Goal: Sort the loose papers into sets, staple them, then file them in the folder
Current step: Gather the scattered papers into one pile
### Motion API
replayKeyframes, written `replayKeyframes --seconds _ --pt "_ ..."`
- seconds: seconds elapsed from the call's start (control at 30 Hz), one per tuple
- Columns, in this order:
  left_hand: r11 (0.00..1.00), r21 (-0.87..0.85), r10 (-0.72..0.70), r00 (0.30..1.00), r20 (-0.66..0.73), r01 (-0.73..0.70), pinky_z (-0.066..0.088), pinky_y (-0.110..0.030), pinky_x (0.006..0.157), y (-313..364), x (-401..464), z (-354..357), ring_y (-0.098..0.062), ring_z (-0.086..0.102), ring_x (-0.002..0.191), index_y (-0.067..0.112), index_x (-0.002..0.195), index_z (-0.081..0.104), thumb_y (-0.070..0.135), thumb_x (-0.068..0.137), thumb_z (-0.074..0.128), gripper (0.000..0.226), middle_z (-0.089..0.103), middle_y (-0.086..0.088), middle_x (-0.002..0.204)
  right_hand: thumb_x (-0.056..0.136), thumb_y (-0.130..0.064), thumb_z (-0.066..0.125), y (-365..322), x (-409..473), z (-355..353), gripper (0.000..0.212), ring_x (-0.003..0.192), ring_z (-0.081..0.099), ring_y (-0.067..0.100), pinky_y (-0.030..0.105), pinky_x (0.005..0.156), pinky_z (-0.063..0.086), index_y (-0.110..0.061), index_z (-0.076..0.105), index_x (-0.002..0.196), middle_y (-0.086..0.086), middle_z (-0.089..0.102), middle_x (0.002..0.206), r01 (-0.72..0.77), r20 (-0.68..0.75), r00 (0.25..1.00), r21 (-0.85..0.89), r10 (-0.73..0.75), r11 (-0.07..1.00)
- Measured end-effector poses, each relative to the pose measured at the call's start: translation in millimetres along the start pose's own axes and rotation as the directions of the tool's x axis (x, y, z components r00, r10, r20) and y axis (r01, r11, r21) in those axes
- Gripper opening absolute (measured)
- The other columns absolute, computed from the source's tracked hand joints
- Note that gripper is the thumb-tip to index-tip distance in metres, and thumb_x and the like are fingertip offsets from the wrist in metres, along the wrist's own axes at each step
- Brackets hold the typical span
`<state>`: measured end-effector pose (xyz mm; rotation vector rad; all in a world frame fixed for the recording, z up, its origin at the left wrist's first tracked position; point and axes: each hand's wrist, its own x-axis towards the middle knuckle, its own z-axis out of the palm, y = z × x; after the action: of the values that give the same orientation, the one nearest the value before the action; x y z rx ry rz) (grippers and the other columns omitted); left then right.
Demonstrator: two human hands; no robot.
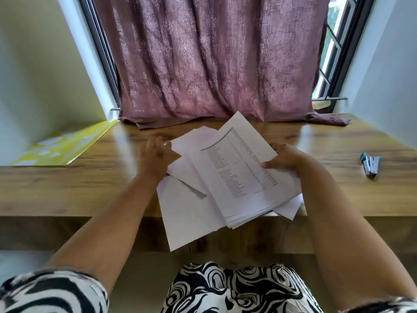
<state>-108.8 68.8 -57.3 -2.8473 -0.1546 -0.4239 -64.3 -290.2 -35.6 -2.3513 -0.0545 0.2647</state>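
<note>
Papers pinched at edge by right hand for sorting; left hand grips sheets w/ fingers hidden under

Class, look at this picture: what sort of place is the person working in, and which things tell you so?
Probably a room at home: a wooden desk stands against a window hung with a patterned mauve curtain, and a stapler lies beside loose papers.

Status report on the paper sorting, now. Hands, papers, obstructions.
Right hand grips printed stack; left hand on loose sheets. Nothing stapled. Stapler far right, yellow folder far left, nothing in the way.
</note>
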Motion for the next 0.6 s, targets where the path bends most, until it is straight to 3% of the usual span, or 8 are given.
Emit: replayKeyframes --seconds 0.07,0.13,0.2,0.23,0.33,0.43,0.53,0.6 --pt "0.954 -0.23 -0.203 0.979 -0.021 0.193 0.038 -0.041 0.095 22.9 -17.7 -8.4 -0.035 0.041 0.121 0.007 0.13 0.046 0.011 0.09 0.052 0.04 0.045 -0.018 0.132 0.073 -0.016 0.083 1.3 -1.7 4.8 0.072 0.103 0.064 0.03 0.045 0.093 0.053 -0.016 0.05 0.137 0.01 0.064 0.12 -0.031 -0.01 0.999 -0.006 0.031 1.0" --pt "0.84 -0.397 -0.332 0.929 0.167 0.371 0.036 -0.044 0.101 47.2 -32.1 -17.8 -0.036 0.035 0.13 0.005 0.135 0.042 0.038 0.096 0.048 0.051 0.042 -0.02 0.139 0.074 -0.017 0.082 1.7 -1.7 9.5 0.075 0.107 0.061 0.029 0.039 0.093 0.051 -0.014 0.047 0.14 0.01 0.061 0.125 -0.043 -0.033 0.999 -0.059 0.041 0.997" --pt "0.818 -0.349 -0.318 0.865 0.387 0.457 0.025 -0.05 0.111 74.8 -50.1 -25.5 -0.037 0.021 0.142 0.008 0.144 0.036 0.072 0.091 0.031 0.084 0.03 -0.02 0.152 0.076 -0.02 0.081 -2.2 -3.6 12.1 0.073 0.107 0.058 0.027 0.034 0.089 0.048 -0.014 0.046 0.14 0.01 0.059 0.128 -0.043 -0.048 0.998 -0.111 0.037 0.993" --pt "0.832 -0.313 -0.297 0.845 0.445 0.457 0.018 -0.054 0.114 87.0 -58.4 -25.0 -0.037 0.013 0.146 0.009 0.148 0.031 0.079 0.087 0.023 0.092 0.022 -0.019 0.157 0.076 -0.021 0.081 -4.3 -4.5 12.3 0.073 0.105 0.057 0.026 0.032 0.087 0.047 -0.014 0.046 0.14 0.01 0.058 0.128 -0.037 -0.049 0.998 -0.131 0.031 0.991" --pt "0.875 -0.312 -0.235 0.889 0.393 0.37 0.003 -0.058 0.117 96.7 -65.3 -7.8 -0.036 0.006 0.148 0.013 0.153 0.019 0.077 0.089 0.015 0.09 0.011 -0.016 0.162 0.073 -0.023 0.083 -4.8 -5.8 12.1 0.079 0.104 0.058 0.025 0.031 0.084 0.047 -0.014 0.044 0.142 0.009 0.058 0.128 -0.061 -0.045 0.997 -0.118 0.056 0.991" --pt "0.912 -0.366 -0.075 0.952 0.298 0.186 0.008 -0.055 0.119 68.2 -46.4 7.1 -0.033 0.012 0.148 0.018 0.152 0.023 0.068 0.095 0.017 0.076 0.014 -0.011 0.162 0.074 -0.02 0.082 -1.7 -11.2 7.3 0.079 0.1 0.06 0.025 0.032 0.081 0.05 -0.018 0.043 0.143 0.008 0.06 0.126 -0.081 -0.064 0.995 -0.042 0.079 0.996" --pt "0.939 -0.344 0.097 0.946 0.311 0.016 0.008 -0.053 0.12 38.1 -28.9 7.9 -0.03 0.008 0.149 0.027 0.155 0.016 0.064 0.097 0.019 0.069 0.01 -0.004 0.163 0.077 -0.012 0.08 -2.5 -18.5 5.8 0.069 0.093 0.062 0.025 0.033 0.081 0.05 -0.019 0.049 0.138 0.008 0.063 0.121 -0.048 -0.087 0.995 0.1 0.057 0.994" --pt "0.939 -0.345 0.093 0.967 0.238 -0.005 0.021 -0.05 0.116 32.8 -23.1 1.7 -0.033 0.017 0.146 0.025 0.154 0.022 0.053 0.101 0.026 0.059 0.019 -0.008 0.16 0.076 -0.012 0.081 -4.6 -19.3 11.4 0.072 0.096 0.062 0.026 0.034 0.083 0.051 -0.018 0.048 0.14 0.008 0.062 0.122 -0.056 -0.066 0.996 0.115 0.064 0.992"
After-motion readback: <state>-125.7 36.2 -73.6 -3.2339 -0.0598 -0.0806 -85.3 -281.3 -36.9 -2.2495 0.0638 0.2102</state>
